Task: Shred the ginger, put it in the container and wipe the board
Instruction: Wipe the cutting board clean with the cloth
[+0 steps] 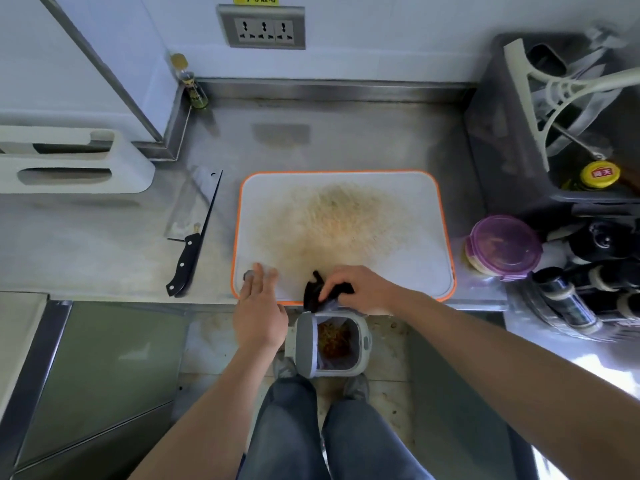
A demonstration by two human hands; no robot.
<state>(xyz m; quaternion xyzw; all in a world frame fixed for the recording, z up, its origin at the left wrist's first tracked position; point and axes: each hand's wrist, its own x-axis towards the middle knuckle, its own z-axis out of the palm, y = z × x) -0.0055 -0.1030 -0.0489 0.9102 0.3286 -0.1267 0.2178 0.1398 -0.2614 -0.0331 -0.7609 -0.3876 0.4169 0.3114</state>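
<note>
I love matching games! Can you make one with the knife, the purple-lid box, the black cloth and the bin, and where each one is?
Things:
1 knife
2 purple-lid box
3 black cloth
4 bin

Places:
A on the floor
B left of the cutting board
C in the right hand
D right of the cutting board

Pairs: 1-B, 2-D, 3-C, 4-A

Your right hand (360, 289) hides part of the black cloth (313, 289); the container (479, 262) contents blur under its purple lid (507, 242).
</note>
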